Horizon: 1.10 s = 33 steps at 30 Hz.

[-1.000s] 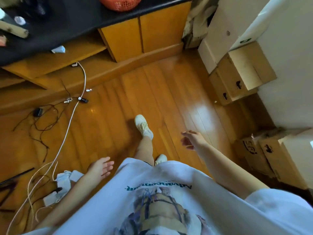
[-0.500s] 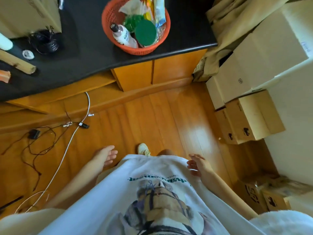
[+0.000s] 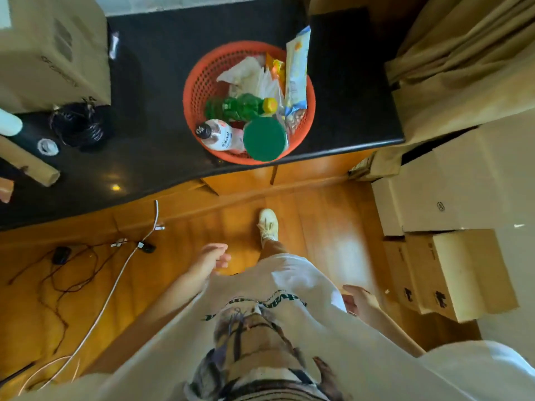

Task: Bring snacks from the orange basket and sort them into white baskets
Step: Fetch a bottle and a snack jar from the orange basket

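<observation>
The round orange plastic mesh basket, full of snacks and bottles, sits on the black counter. Both hands, left hand and right hand, hang relaxed, holding nothing. She's in the fetching step, I'd say; next comes reaching in for a snack.

View has tilted up: orange basket, cut off at the top edge 1 s ago, now sits whole in upper centre on the desk. Left hand moved up to mid-frame; right hand dropped to lower right. One shoe showing, stepped forward.
</observation>
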Tool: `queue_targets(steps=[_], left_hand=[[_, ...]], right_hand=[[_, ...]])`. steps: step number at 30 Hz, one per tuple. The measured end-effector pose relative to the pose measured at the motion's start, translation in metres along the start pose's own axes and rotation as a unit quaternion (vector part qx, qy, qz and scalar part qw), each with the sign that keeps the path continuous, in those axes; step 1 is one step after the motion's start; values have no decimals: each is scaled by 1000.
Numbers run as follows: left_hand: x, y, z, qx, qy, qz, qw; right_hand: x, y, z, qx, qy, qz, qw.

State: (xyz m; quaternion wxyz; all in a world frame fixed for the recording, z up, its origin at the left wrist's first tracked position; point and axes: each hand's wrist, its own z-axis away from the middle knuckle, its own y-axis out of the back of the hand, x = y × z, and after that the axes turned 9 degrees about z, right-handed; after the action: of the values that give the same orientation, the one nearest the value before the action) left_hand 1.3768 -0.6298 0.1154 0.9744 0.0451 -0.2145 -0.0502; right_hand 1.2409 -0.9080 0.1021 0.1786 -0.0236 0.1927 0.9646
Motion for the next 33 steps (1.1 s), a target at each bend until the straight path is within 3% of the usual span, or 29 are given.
queue_targets(steps=[5, 10, 12, 15, 17, 19, 22, 28, 30, 33], left_hand=[[53, 17, -19, 71, 46, 64, 994], [98, 13, -38, 135, 20, 163, 977], [116, 4, -47, 154, -19, 168, 973], [140, -12, -66, 175, -97, 127, 972], [152, -22, -82, 173, -133, 101, 971], [162, -30, -100, 196, -162, 45, 966], [167, -37, -123, 221, -182, 0, 958], [169, -48, -133, 274, -188, 105, 937], [177, -53, -134, 278, -185, 137, 933], [190, -59, -130, 285, -210, 82, 931]], right_hand=[[-144, -30, 7, -43, 65, 50, 996], [-265, -76, 23, -59, 244, 163, 954], [-294, -93, 25, -30, 361, 290, 886], [-314, -113, 20, 24, 517, 462, 721], [-320, -123, 10, 58, 565, 539, 622], [-324, -131, -2, 75, 573, 582, 572], [-329, -139, -14, 68, 582, 598, 548], [-339, -139, -23, 42, 632, 584, 508], [-342, -137, -23, 28, 627, 593, 504], [-346, -134, -16, -3, 622, 593, 512]])
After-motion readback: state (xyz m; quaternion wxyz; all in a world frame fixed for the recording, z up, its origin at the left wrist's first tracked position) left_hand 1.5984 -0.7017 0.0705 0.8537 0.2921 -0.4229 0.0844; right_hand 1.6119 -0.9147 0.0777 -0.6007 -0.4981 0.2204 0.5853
